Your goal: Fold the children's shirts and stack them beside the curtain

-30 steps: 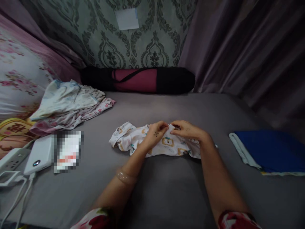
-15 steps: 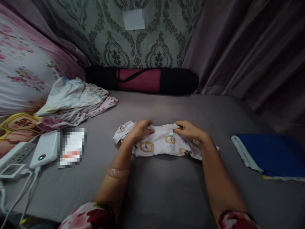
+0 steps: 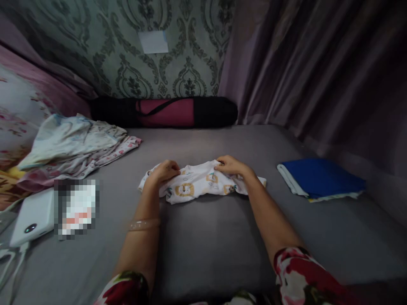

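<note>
Hands [image 3: 165, 171] hide pts of garment [image 3: 203, 182]; white item [image 3: 79, 207] pixelated, can't ID; cables [image 3: 22, 256] cut off btm.

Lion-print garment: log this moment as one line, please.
left hand: on lion-print garment | right hand: pinching its far edge | surface: grey sheet | right of garment: blue cloth

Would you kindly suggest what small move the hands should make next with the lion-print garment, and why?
Probably a gentle outward smoothing by the left hand and right hand: both touch the white lion-print garment along its far side, and the cloth between them looks slightly creased, its near edge uneven.
</note>
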Tool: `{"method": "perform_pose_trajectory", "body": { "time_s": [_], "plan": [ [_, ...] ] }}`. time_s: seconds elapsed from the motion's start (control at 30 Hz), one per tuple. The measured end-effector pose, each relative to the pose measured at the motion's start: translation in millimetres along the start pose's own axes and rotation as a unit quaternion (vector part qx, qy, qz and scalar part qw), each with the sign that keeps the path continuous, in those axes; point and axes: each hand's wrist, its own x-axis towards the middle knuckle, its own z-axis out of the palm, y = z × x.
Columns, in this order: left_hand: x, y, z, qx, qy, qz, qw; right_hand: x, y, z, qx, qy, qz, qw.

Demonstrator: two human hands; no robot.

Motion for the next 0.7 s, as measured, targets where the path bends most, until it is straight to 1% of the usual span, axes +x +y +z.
{"method": "perform_pose_trajectory", "body": {
  "time_s": [0.07, 0.13, 0.2, 0.27, 0.33, 0.4, 0.5, 0.6, 0.63, 0.7],
  "plan": [
    [1, 1, 2.9, 0.021, 0.013, -0.009, 1.0, -2, 0, 2, -0.03, 0.013, 0.034, 0.999],
    [1, 5, 3.5, 0.047, 0.023, -0.012, 0.999, -6, 2, 3, -0.055, 0.008, 0.055, 0.997],
    [-2, 9, 0.9, 0.075, 0.025, -0.016, 0.997, -8, 5, 3, -0.059, 0.0, 0.05, 0.997],
    [-7, 13, -4.8, 0.107, 0.029, -0.033, 0.993, -11, 7, 3, -0.046, 0.01, 0.037, 0.998],
    [-15, 18, -12.4, 0.131, 0.055, -0.041, 0.989, -12, 8, 3, -0.035, 0.033, 0.022, 0.999],
    [-26, 25, -20.0, 0.134, 0.097, -0.041, 0.985, -14, 5, 2, -0.026, 0.06, 0.005, 0.998],
    [-43, 35, -26.9, 0.073, 0.147, -0.065, 0.984, -20, -7, -1, -0.004, 0.114, -0.032, 0.993],
    [-53, 42, -24.1, -0.063, 0.174, -0.078, 0.98, -31, -25, -6, 0.015, 0.178, -0.059, 0.982],
    [-53, 43, -21.1, -0.118, 0.189, -0.08, 0.972, -35, -32, -7, 0.023, 0.198, -0.063, 0.978],
    [-51, 42, -14.1, -0.21, 0.231, -0.078, 0.947, -44, -42, -8, 0.038, 0.234, -0.072, 0.969]
  ]
}}
